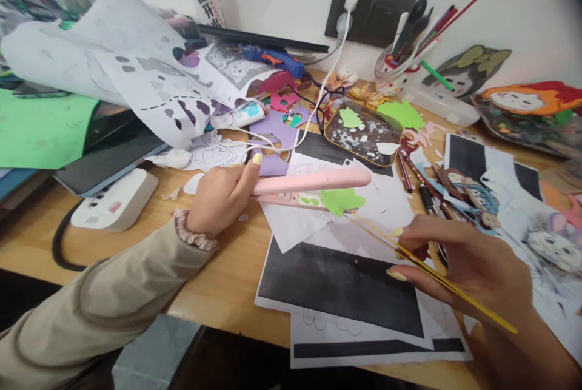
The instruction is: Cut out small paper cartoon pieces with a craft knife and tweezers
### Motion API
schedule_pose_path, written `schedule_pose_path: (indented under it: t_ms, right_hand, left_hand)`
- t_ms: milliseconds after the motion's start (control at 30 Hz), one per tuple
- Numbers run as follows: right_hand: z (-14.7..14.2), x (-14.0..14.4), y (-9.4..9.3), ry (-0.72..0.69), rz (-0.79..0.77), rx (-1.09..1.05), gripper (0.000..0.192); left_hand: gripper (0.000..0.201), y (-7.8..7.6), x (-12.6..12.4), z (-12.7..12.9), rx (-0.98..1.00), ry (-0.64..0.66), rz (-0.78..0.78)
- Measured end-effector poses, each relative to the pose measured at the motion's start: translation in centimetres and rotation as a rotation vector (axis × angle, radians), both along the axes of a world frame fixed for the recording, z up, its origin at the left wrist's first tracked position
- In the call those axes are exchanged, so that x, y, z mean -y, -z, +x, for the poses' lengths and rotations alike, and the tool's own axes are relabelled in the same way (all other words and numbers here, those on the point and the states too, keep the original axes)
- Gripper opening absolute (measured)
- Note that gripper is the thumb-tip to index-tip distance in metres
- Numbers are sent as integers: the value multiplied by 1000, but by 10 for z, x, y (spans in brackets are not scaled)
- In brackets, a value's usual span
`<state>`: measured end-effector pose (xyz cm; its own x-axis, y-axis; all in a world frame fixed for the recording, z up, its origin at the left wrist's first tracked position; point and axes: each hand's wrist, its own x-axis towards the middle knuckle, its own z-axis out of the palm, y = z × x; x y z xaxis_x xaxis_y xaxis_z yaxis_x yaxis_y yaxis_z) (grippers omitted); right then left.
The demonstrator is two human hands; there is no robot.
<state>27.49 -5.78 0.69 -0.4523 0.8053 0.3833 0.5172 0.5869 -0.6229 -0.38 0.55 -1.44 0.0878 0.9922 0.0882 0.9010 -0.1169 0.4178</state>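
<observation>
My left hand (pixel 222 196) grips a pink mini flat iron (pixel 313 182) by its handle, its two plates pointing right. A green paper cut-out (pixel 342 201) sticks out from between the plates near the tip. My right hand (pixel 459 256) holds long thin yellow tweezers (pixel 436 275), whose tip reaches toward the green cut-out. Both hands hover over white and black printed sheets (pixel 341 284) lying on the wooden desk (pixel 218 293).
A dark tray (pixel 364 132) with paper scraps, a blue glue gun (pixel 277 59), a cup of tools (pixel 400 65), a wall socket with a white cable (pixel 350 11), cut white stencil sheets (pixel 136 74), a white device (pixel 113 199), and finished paper figures (pixel 527 105) surround the work spot.
</observation>
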Motion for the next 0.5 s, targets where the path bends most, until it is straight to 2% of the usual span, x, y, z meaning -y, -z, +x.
schedule_pose_path:
  t_ms: [167, 367, 433, 500]
  right_hand:
    - [-1, -6, -4, -162, 53, 35, 31]
    - [1, -5, -11, -164, -49, -50, 25]
    - [1, -3, -13, -86, -48, -87, 22]
    - [0, 1, -11, 101, -8, -138, 23]
  left_hand:
    - [50, 1, 0, -1, -31, -1, 26]
    - [51, 0, 0, 0, -27, 6, 27]
    - [51, -2, 1, 0, -19, 10, 21]
    - [51, -2, 1, 1, -12, 29, 11]
